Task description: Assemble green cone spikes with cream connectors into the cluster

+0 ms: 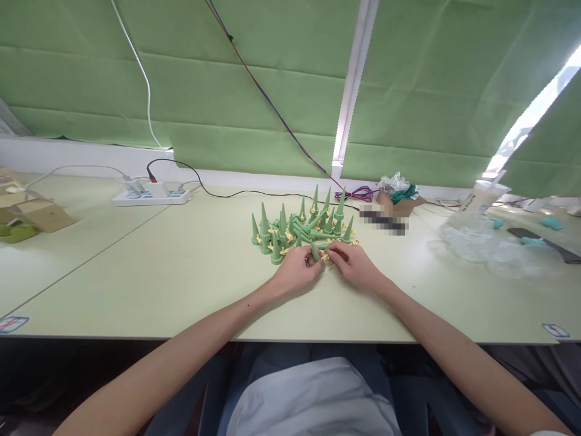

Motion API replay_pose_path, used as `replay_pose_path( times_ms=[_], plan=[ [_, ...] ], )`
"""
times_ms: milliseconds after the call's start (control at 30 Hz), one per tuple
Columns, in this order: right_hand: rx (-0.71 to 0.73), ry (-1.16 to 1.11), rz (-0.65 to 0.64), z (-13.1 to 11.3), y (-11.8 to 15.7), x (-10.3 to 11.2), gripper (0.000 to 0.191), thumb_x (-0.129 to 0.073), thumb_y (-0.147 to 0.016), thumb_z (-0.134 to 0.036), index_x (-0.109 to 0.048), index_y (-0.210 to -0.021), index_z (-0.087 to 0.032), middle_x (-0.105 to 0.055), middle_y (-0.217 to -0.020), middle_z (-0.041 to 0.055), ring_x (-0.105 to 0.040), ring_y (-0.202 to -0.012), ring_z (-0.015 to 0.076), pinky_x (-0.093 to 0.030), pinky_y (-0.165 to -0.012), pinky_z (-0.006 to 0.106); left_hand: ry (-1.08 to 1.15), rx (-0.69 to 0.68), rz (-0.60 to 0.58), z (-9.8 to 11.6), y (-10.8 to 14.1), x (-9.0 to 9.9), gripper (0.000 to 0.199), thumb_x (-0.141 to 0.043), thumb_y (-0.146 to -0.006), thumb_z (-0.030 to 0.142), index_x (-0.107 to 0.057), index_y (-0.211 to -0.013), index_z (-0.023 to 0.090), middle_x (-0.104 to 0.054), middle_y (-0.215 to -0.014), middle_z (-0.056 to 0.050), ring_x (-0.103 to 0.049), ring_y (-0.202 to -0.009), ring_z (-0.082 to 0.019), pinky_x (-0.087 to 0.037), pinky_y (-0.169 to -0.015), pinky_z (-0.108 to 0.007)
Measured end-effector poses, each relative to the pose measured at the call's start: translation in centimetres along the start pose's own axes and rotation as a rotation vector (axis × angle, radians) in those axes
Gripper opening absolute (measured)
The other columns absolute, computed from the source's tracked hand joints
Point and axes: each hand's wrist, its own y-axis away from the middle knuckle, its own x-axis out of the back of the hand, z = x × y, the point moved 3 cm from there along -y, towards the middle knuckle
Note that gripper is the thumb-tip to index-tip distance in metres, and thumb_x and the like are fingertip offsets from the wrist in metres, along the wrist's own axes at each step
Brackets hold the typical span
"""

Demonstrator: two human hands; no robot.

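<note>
My left hand (297, 269) is closed around a green plant watering spike (315, 251), its pointed tip tilted up between the fingers. Beside it, my right hand (358, 264) pinches at a small yellow valve piece (325, 257) at the spike's side; the fingertips hide part of it. Just beyond both hands is a cluster of similar green cone spikes (265, 227), several standing point up with yellow valves attached. Other green pieces (297, 227) lie loosely in the middle of the cluster.
A white power strip (175, 198) with plugs and cables is at the back left, and a cardboard box (45, 213) at the far left. On the right are an opened small box (399, 206), a cup (483, 197), crumpled clear plastic (476, 242) and a dark phone-like object (551, 244).
</note>
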Motion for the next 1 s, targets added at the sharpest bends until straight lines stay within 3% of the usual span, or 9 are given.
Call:
replay_pose_path(
  times_ms=[267,500,733,833,1000],
  plan=[
    [0.015,-0.051,0.029,-0.3,-0.1,0.3,0.020,-0.050,-0.097,-0.031,-0.065,-0.103,-0.019,-0.071,-0.084,0.0055,-0.061,-0.064,0.0168,-0.046,-0.062,0.029,0.059,0.022,0.096,0.2,0.0,0.6,0.025,-0.057,-0.085,0.037,-0.069,-0.086,0.015,-0.056,-0.063,0.000,-0.050,-0.057,-0.014,-0.038,-0.054,-0.027],
    [0.034,-0.009,0.032,0.2,0.0,-0.1,0.019,-0.048,-0.098,-0.027,-0.064,-0.089,-0.019,-0.066,-0.071,0.0022,-0.058,-0.061,0.0154,-0.043,-0.063,0.028,-0.028,-0.015,0.054,0.5,0.2,0.4,0.023,-0.055,-0.085,0.034,-0.067,-0.083,0.015,-0.057,-0.059,0.000,-0.052,-0.056,-0.014,-0.038,-0.054,-0.027],
    [0.045,0.027,0.024,0.4,0.1,-0.4,0.018,-0.048,-0.097,-0.023,-0.060,-0.084,-0.019,-0.062,-0.068,0.0001,-0.052,-0.059,0.0133,-0.037,-0.060,0.025,-0.134,-0.102,0.028,0.2,0.3,0.1,0.018,-0.055,-0.084,0.026,-0.055,-0.069,0.017,-0.063,-0.061,0.000,-0.055,-0.054,-0.013,-0.039,-0.054,-0.027],
    [0.036,0.048,0.021,0.4,0.1,-0.4,0.019,-0.048,-0.097,-0.023,-0.058,-0.081,-0.019,-0.059,-0.066,-0.0006,-0.050,-0.058,0.0131,-0.036,-0.060,0.026,-0.125,-0.130,0.012,0.0,0.3,-0.1,0.010,-0.055,-0.084,0.024,-0.060,-0.079,0.016,-0.063,-0.061,0.001,-0.057,-0.055,-0.013,-0.040,-0.055,-0.026],
    [0.005,0.092,0.004,0.8,0.1,-0.5,0.023,-0.045,-0.098,-0.025,-0.053,-0.077,-0.020,-0.057,-0.065,-0.0009,-0.048,-0.058,0.0137,-0.034,-0.060,0.026,-0.114,-0.155,-0.013,0.0,0.4,-0.2,0.014,-0.055,-0.085,0.023,-0.065,-0.091,0.015,-0.063,-0.061,0.001,-0.058,-0.056,-0.013,-0.041,-0.055,-0.025]
  ],
)
